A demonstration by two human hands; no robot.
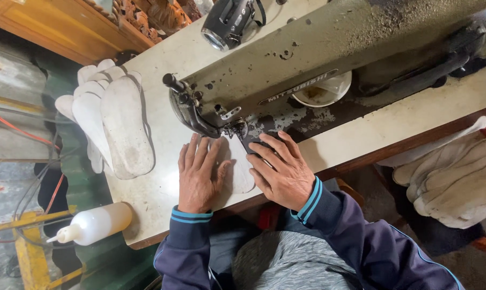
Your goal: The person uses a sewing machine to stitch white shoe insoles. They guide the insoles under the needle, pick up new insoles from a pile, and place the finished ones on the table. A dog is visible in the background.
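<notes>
Bottle: a white squeeze bottle [95,224] lies on its side, far left of the sewing machine [307,59], at the table edge [146,204].
Pile: white insoles [117,121] are stacked left of the machine, apart from both hands.
Left hand: the left hand [197,174] lies flat, fingers spread, pressing the work piece; it grasps nothing.
Work piece: a white insole [238,169] sits on the table just in front of the machine's needle, between the two hands.
Right hand: the right hand [280,169] also presses flat, not clenched, fingertips near the needle.
Advice: I judge it best to keep fingertips beside the needle, never under it, and to push evenly with both palms.
Gloves: pale gloves [452,182] lie right of the machine, below the table.
</notes>
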